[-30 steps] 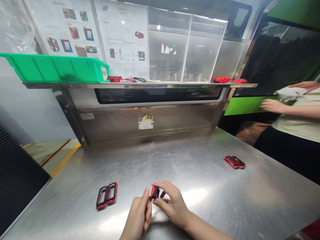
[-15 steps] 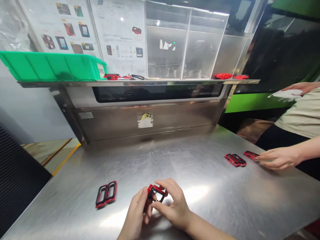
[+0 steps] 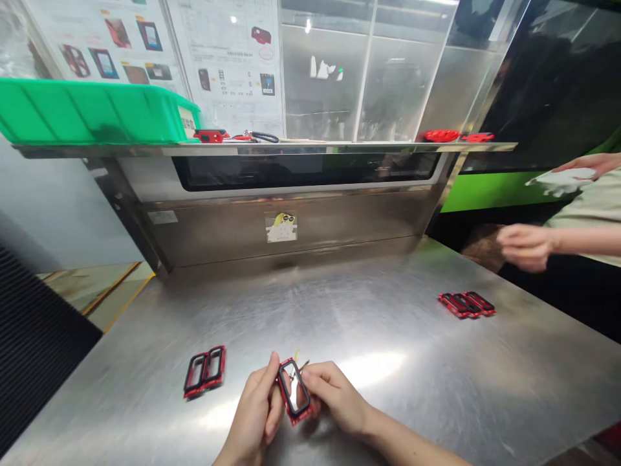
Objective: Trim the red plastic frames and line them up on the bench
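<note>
A red-and-black rectangular frame (image 3: 306,409) with an open middle is tilted up between my two hands, just above the metal table. My left hand (image 3: 255,404) is closed on its left side, the thumb along the edge. At its right edge, the thumb and fingertips of my right hand (image 3: 334,395) are pinched together. A thin dark pointed piece (image 3: 305,365) and a yellowish tip stick out by those fingertips; I cannot make out what they belong to. Left of my hands, two similar frames (image 3: 204,393) lie side by side on the table.
Three more frames (image 3: 466,315) lie at the table's right (image 3: 388,285). Beyond them are a co-worker's blurred hand (image 3: 528,247) and another hand holding white material (image 3: 565,181). A raised shelf (image 3: 310,148) at the back carries a green bin (image 3: 97,116) and red parts (image 3: 441,135).
The frame in my hands has turned so its long opening faces me. The co-worker's near hand has let go of a frame, now beside the other two, and lifted away.
</note>
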Motion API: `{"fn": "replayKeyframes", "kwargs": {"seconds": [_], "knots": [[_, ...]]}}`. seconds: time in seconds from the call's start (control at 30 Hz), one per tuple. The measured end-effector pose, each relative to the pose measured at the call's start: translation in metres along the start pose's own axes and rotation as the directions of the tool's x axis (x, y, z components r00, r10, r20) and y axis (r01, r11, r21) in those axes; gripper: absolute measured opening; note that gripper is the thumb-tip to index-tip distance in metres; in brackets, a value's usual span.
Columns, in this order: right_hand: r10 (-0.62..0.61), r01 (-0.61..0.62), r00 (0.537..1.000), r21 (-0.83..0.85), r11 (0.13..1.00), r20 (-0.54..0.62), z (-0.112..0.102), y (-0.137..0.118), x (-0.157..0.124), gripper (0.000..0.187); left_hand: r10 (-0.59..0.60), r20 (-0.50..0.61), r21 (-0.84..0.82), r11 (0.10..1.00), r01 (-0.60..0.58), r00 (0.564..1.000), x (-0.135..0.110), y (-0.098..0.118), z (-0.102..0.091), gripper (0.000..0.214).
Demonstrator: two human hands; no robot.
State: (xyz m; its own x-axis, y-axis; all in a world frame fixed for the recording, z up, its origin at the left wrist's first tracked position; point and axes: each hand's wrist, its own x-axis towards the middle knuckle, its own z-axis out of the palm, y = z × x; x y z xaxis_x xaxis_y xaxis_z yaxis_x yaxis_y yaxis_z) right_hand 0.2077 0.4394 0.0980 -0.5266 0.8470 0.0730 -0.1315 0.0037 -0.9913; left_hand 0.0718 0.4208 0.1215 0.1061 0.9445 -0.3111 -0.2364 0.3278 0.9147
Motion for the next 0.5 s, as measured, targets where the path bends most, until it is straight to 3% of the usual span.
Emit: {"fn": "replayKeyframes", "kwargs": {"seconds": [0.27,0.5], "knots": [[0.063,-0.07,0.995,0.097,0.993,0.073,-0.0004,-0.0002,0.0043,0.061,-0.107,0.044,-0.092,0.99,0.111,0.993,0.0027,0.002,0.0006,0.064],[0.068,-0.076,0.995,0.111,0.991,0.07,0.0006,0.0016,0.0047,0.06,-0.121,0.036,-0.109,0.986,0.124,0.992,0.001,0.0043,0.003,0.061]]}}
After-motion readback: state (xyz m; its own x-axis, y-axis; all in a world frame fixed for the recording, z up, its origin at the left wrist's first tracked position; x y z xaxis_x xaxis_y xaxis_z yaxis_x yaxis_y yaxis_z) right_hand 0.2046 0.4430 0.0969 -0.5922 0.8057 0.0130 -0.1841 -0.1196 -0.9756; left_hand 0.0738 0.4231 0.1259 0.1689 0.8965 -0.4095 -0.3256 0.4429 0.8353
